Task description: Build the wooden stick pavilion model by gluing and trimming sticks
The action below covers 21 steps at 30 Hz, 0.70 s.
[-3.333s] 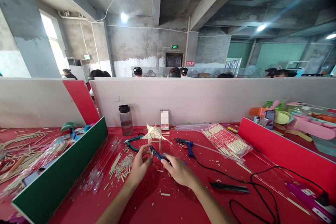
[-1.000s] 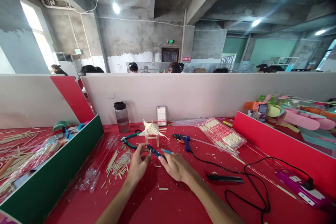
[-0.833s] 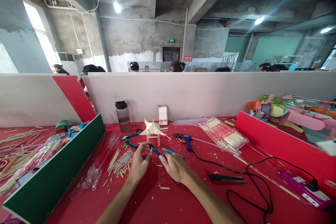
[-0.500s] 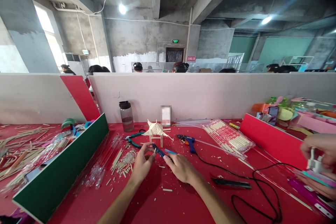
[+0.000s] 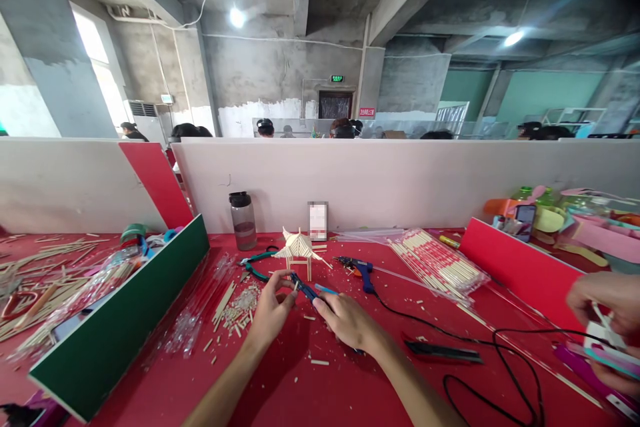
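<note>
My left hand (image 5: 274, 303) is closed, pinching a short wooden stick (image 5: 296, 286) at the tip of a dark blue hand tool (image 5: 306, 289). That tool is gripped by my right hand (image 5: 350, 321); it looks like a cutter, though the palm hides much of it. A light blue strip (image 5: 326, 289) shows beside my right fingers; I cannot tell whether it belongs to the tool. Just behind my hands stands a small pavilion model (image 5: 299, 248) of wooden sticks with upturned roof corners. Cut stick pieces (image 5: 243, 307) lie left of my left hand.
Green-handled pliers (image 5: 256, 271) and a bottle (image 5: 243, 221) are to the left. Rightward lie a blue glue gun (image 5: 363, 270) with its cord, bundled sticks (image 5: 440, 263) and a black utility knife (image 5: 443, 351). Green (image 5: 125, 320) and red (image 5: 520, 273) boards flank me. A co-worker's hands (image 5: 603, 307) are far right.
My hands keep their hold on the stick and tool almost unchanged. The view has shifted slightly. At far right, the co-worker's hands and the white item in them have moved a little.
</note>
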Tool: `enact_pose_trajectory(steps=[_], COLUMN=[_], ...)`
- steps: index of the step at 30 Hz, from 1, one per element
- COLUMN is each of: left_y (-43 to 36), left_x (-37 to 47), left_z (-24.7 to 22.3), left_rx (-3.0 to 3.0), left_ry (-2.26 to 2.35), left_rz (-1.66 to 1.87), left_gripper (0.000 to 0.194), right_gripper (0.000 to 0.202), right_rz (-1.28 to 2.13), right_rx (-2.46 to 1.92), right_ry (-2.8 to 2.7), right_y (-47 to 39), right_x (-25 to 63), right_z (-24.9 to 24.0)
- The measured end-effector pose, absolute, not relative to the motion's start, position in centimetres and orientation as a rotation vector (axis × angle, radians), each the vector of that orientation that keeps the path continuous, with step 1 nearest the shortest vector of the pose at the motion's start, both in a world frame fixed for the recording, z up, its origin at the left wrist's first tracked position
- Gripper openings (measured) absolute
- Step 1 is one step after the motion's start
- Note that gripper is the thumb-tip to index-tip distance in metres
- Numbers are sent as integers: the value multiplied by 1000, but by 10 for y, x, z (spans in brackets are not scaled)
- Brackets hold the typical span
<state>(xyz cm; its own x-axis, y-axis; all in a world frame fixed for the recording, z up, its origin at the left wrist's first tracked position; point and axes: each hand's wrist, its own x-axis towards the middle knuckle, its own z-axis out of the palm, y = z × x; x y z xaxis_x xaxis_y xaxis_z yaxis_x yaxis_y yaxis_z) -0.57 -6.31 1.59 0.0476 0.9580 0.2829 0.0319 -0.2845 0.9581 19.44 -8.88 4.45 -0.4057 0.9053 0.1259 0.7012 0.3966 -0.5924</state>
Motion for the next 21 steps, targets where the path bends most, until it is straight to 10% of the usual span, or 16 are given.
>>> enact_pose_trajectory(steps=[21], left_y=[-68], left_x=[-5], left_z=[22], left_rx=[1434], left_ry=[1049], left_rz=[1356], left_gripper=[44], right_gripper=[48], right_rz=[394], right_rx=[-1655], right_ry=[-2172], right_y=[-85], right_x=[193], right_z=[40])
